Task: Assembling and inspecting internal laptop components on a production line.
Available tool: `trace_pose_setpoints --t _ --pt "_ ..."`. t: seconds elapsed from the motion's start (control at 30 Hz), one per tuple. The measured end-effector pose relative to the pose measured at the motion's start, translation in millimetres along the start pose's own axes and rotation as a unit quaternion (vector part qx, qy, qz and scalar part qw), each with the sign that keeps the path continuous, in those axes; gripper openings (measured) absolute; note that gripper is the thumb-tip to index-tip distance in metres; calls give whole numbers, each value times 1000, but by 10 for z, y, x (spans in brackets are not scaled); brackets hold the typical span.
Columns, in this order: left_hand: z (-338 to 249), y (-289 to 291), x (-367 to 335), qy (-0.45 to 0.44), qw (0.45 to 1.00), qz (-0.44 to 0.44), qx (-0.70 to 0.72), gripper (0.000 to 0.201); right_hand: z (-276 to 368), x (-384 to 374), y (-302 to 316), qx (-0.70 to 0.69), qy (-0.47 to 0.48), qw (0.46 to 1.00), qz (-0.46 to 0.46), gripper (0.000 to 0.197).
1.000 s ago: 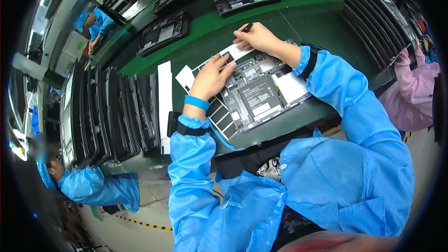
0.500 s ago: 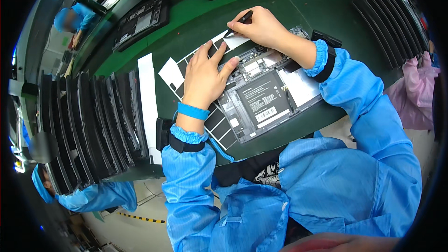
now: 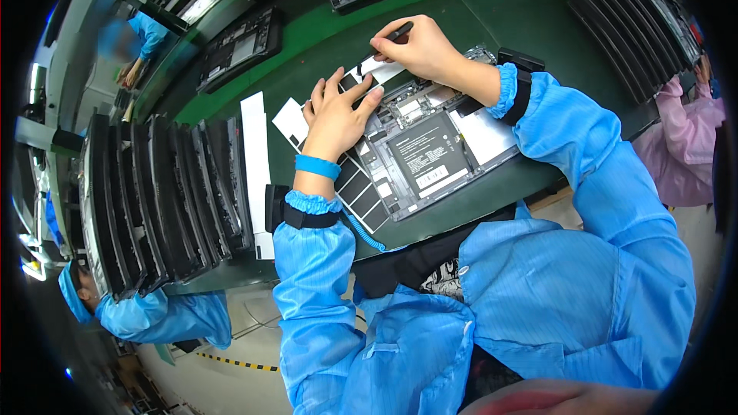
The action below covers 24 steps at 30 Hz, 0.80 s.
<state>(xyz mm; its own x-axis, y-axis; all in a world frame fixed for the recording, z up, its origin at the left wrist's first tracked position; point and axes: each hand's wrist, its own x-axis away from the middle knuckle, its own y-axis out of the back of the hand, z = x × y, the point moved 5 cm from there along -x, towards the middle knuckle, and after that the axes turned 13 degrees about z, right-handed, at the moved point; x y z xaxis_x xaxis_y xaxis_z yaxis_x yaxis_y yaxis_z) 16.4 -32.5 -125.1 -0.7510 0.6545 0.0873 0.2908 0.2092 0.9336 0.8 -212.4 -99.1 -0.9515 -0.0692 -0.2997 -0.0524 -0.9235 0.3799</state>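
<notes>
My right hand grips a slim black pen-shaped tool, its dark tip on a white sheet of black rectangular stickers. Fingers spread, my left hand lies across the same sheet and holds nothing. The hand covers the middle of the sheet. Right of it, partly over the sheet, is an opened laptop base with its circuit board showing. A black battery fills much of the base's near half. Around my left wrist is a blue band with a coiled cord.
Laptop parts stand in a row at the left, beside long white strips. Another row stands at the far right. More opened laptop bases lie along the green bench's far side. People in blue and pink work nearby.
The whole view has shifted slightly. My right hand and the tool's tip have moved a little left over the sheet. The left hand stays spread on it.
</notes>
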Motion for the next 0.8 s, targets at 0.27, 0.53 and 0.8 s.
trace_pose_setpoints --t 0.27,0.53,0.8 --pt "-162 278 95 -57 979 -152 124 30 76 598 641 -180 -96 979 -5 24" --pt "-642 14 -105 -39 936 67 343 28 -47 836 631 -207 -73 976 6 26" --pt "-656 -65 -173 -4 947 88 308 28 -153 880 626 -215 -79 973 10 25"
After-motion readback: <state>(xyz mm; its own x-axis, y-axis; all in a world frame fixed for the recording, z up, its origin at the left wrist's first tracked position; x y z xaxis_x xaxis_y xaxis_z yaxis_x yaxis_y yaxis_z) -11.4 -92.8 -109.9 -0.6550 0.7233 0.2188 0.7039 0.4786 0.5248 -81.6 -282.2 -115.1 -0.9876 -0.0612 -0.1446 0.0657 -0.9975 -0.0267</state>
